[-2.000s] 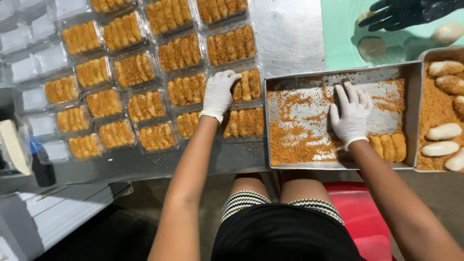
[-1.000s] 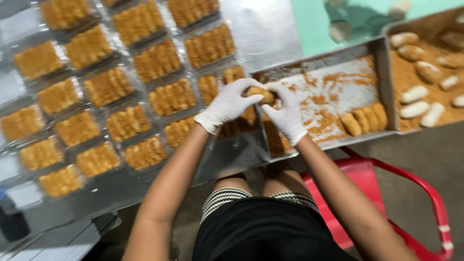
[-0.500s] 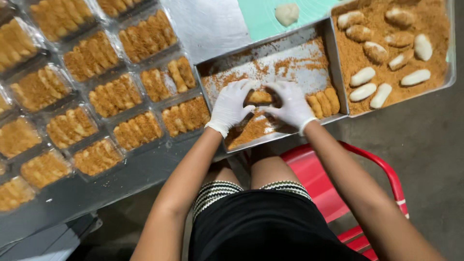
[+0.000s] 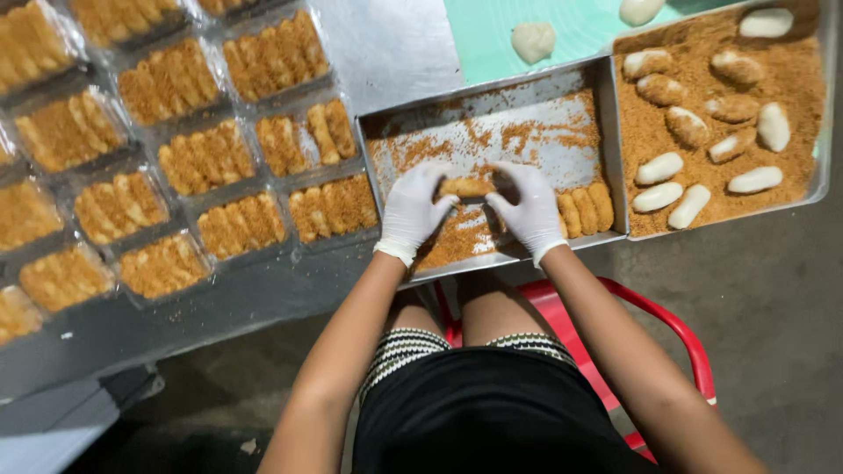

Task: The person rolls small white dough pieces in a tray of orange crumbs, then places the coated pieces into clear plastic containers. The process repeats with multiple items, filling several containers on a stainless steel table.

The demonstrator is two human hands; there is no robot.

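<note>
While you sit over the tray [image 4: 606, 132], your left hand [image 4: 413, 211] and right hand [image 4: 529, 211] pinch one breaded piece [image 4: 467, 187] between gloved fingertips above it.

Your left hand [image 4: 413, 213] and right hand [image 4: 529, 211] meet over the middle tray [image 4: 492, 105], each with a grip on one end of a breaded stick [image 4: 465, 187] between them. In that tray, just right of your right hand, a short row of sticks [image 4: 587, 209] lies side by side. A second tray [image 4: 812, 189] touches it on the right, holding scattered dough pieces [image 4: 676, 167] on crumbs. To your left, packed plastic containers [image 4: 202, 158] cover the tabletop [image 4: 386, 53] in rows. Behind the trays, a dough lump [image 4: 533, 40] lies on a mat [image 4: 580, 31]. A stool [image 4: 676, 338] stands below you.
</note>
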